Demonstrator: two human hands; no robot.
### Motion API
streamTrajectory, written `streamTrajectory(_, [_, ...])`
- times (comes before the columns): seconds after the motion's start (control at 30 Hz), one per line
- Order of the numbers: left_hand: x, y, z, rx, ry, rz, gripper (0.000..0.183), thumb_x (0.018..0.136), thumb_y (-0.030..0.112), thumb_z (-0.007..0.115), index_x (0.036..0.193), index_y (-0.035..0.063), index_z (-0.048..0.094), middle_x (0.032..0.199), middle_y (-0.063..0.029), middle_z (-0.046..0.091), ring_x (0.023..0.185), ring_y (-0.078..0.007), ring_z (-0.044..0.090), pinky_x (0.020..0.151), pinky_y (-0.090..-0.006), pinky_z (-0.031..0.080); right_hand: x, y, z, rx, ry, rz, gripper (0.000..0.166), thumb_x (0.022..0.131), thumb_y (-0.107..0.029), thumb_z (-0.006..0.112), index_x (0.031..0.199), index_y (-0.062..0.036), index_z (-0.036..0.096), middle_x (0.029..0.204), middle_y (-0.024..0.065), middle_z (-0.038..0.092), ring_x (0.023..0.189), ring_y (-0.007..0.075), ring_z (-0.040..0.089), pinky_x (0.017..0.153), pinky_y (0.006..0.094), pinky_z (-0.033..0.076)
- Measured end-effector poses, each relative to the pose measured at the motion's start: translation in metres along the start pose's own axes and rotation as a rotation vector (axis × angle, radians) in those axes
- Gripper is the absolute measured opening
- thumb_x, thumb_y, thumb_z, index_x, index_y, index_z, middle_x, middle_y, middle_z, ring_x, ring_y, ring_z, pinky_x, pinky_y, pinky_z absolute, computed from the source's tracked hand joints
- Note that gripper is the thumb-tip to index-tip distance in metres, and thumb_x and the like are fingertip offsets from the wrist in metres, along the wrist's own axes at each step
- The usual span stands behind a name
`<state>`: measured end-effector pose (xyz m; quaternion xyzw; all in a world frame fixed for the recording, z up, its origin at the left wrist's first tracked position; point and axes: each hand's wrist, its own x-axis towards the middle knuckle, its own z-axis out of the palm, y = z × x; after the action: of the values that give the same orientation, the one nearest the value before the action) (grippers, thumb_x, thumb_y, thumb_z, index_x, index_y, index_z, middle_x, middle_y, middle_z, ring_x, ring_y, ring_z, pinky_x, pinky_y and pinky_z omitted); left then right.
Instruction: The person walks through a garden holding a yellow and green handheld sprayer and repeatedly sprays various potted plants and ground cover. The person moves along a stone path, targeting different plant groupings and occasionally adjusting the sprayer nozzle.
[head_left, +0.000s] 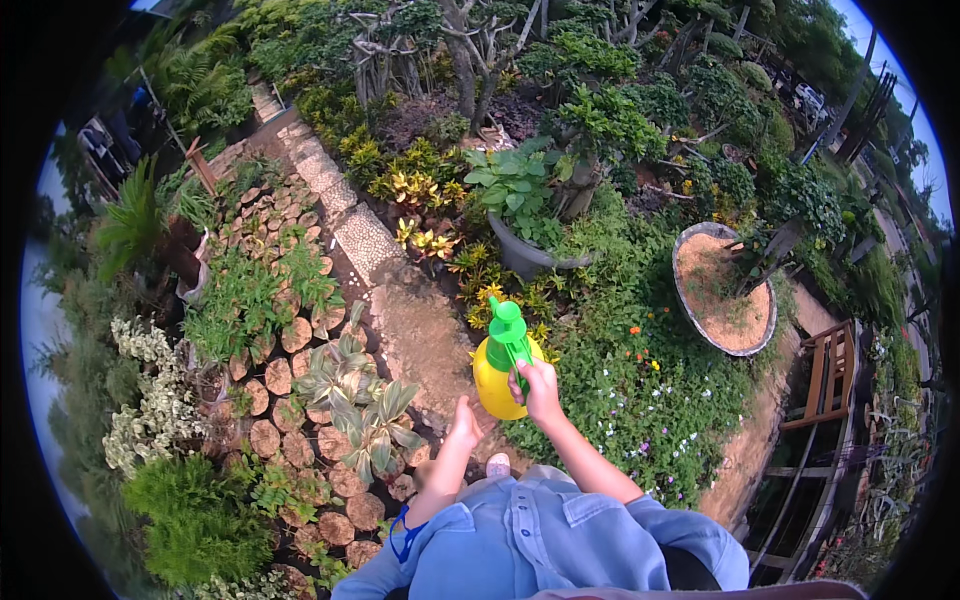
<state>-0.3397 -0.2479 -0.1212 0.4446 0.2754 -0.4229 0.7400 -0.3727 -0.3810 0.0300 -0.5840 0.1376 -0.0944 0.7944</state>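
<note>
My right hand grips the green handle of a yellow pump sprayer. The sprayer hangs upright in front of me, its green pump knob and nozzle at the top. Just left of its yellow tank, my left hand is empty, with the fingers stretched out and partly hidden from view. I cannot tell whether they touch the tank. Below the sprayer lies a bare earth path.
A pebbled stepping-stone path runs to the upper left. Cut log rounds and striped-leaf plants border my left. Flowering ground cover, a grey pot and an oval planter stand right. A wooden bench is farther right.
</note>
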Motion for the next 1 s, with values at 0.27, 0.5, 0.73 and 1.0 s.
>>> streamTrajectory(0.27, [0.014, 0.019, -0.023, -0.012, -0.006, 0.020, 0.053, 0.086, 0.045, 0.022, 0.127, 0.0154, 0.037, 0.118, -0.0085, 0.049, 0.104, -0.0252, 0.045, 0.089, -0.0405, 0.032, 0.021, 0.009, 0.014, 0.072, -0.003, 0.023, 0.021, 0.083, -0.019, 0.041, 0.073, -0.0025, 0.047, 0.052, 0.0019, 0.046, 0.041, 0.0081, 0.040, 0.037, 0.0211, 0.031])
streamTrajectory(0.5, [0.022, 0.046, -0.018, -0.021, -0.037, 0.072, 0.052, 0.086, 0.046, 0.023, 0.123, 0.0147, 0.042, 0.116, -0.0074, 0.049, 0.100, -0.0236, 0.046, 0.087, -0.0384, 0.032, 0.041, 0.002, 0.029, 0.120, 0.062, -0.011, 0.021, 0.084, -0.021, 0.041, 0.074, -0.0025, 0.046, 0.053, 0.0029, 0.045, 0.041, 0.0088, 0.039, 0.038, 0.0217, 0.031])
streamTrajectory(0.73, [0.045, 0.087, -0.011, 0.025, 0.009, 0.137, 0.053, 0.086, 0.046, 0.022, 0.119, 0.0115, 0.045, 0.107, -0.0083, 0.053, 0.089, -0.0208, 0.049, 0.077, -0.0361, 0.037, 0.071, -0.023, 0.048, 0.181, 0.035, -0.076, 0.021, 0.084, -0.021, 0.041, 0.075, -0.0027, 0.046, 0.054, 0.0031, 0.045, 0.042, 0.0089, 0.040, 0.039, 0.0217, 0.032])
streamTrajectory(1.0, [0.063, 0.067, -0.038, -0.016, 0.079, -0.032, 0.052, 0.086, 0.045, 0.022, 0.117, 0.0110, 0.047, 0.105, -0.0074, 0.054, 0.088, -0.0181, 0.050, 0.076, -0.0340, 0.036, 0.078, -0.026, 0.062, 0.001, -0.038, 0.010, 0.026, 0.082, -0.023, 0.040, 0.070, -0.0016, 0.046, 0.051, 0.0026, 0.044, 0.038, 0.0093, 0.037, 0.037, 0.0224, 0.030])
